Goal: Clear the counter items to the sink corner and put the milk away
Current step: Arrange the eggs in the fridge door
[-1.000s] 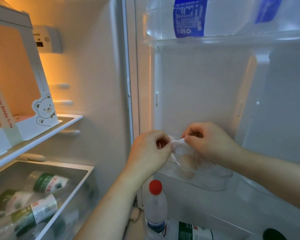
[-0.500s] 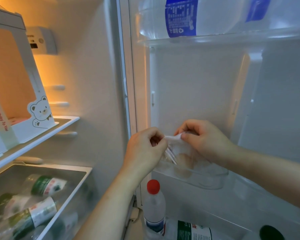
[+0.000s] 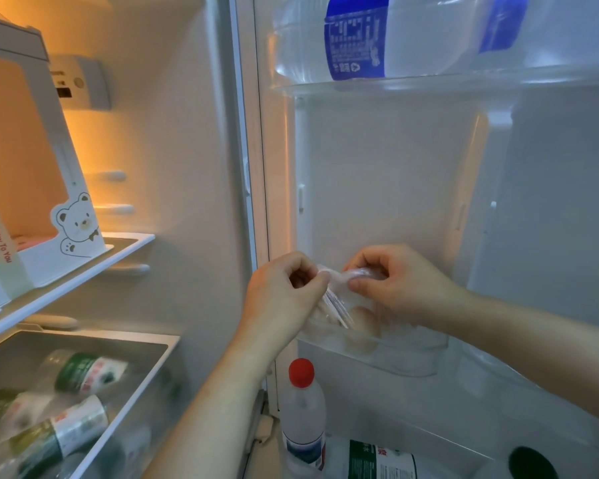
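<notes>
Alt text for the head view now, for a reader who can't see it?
The left hand and right hand pinch the top of a clear plastic bag at a fridge door bin. Blue-labelled water bottles sit on the shelf above; a red-capped bottle stands below.

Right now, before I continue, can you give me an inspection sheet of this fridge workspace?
Surface: clear door bin, pale rounded things inside, perhaps eggs.
Job's things: milk not identifiable; clear plastic bag over the bin.
Clutter: red-capped bottle below; blue-labelled water bottles above.
Hands: left hand and right hand both pinch the bag's top.
Cables: nothing seen.
Surroundings: open fridge; bear-printed cake box on shelf; green-labelled bottles in drawer.
</notes>
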